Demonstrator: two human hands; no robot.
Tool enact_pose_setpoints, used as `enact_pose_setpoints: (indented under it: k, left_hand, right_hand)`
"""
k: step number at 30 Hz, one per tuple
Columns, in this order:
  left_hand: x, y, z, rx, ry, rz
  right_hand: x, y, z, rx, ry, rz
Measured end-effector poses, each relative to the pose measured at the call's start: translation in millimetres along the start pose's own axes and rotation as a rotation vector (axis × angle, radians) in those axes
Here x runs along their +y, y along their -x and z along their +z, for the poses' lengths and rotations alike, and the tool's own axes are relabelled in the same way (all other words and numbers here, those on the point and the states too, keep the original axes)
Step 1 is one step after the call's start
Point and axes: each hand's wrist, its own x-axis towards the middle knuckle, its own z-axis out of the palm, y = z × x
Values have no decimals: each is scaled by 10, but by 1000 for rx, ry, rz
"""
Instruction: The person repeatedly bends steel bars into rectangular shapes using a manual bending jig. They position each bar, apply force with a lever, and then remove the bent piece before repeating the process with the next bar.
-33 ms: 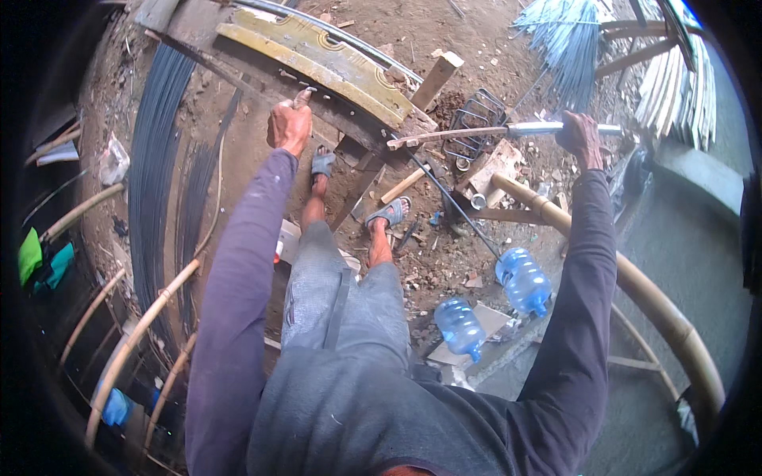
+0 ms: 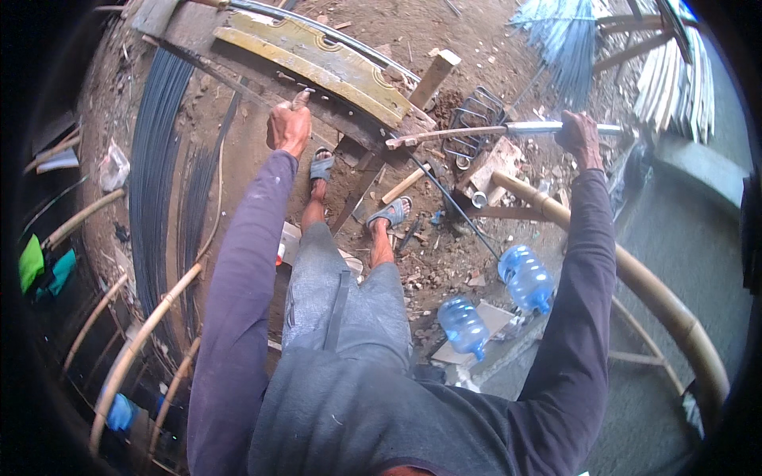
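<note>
While the right grip (image 2: 582, 139) is wrapped around one metal tube (image 2: 536, 127) at the upper right of the frame, I see the left grip (image 2: 290, 127) curled at the upper centre, thumb raised toward the edge of the desk (image 2: 189, 32); I cannot tell whether it pinches anything. The tube passes through the right grip, with its short end to the right and the longer part to the left. From that left end sticks one brown bar (image 2: 460, 135), reaching the lower right end of the desk. One thin dark rod (image 2: 460, 212) slants from there down toward the centre right, well apart from both grips.

I count one yellow moulded panel (image 2: 317, 63) on the desk, one wooden block (image 2: 434, 79) beside it, two sandals (image 2: 321, 168) on the feet, and two blue bottles (image 2: 462, 324) at the lower centre right. Three bundles hold too many pieces to count: dark rods (image 2: 159, 182) upper left, bluish rods (image 2: 559, 55) and pale strips (image 2: 675, 87) upper right. Any lettering on the bottles is too small for me to read.
</note>
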Motion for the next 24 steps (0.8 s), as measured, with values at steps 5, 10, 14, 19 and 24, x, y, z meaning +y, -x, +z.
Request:
enact_pose_setpoints:
  k: [5,10,14,19,24]
  left_hand:
    - [-34,-87,46,-25,38,2]
    - [-63,-86,54,-42,55,35]
    - [-72,-104,20,-96,119,75]
    - [-72,-96,-8,-86,161,99]
    - [-134,-125,24,-113,264,184]
  right_hand:
    - [-206,964,514,-20,-11,234]
    - [-820,2082,770,-37,-41,481]
    - [-1830,2689,591,-150,-132,772]
    - [-3201,3218,333,-116,-150,1107]
    - [-4304,3364,201,-110,-176,1315]
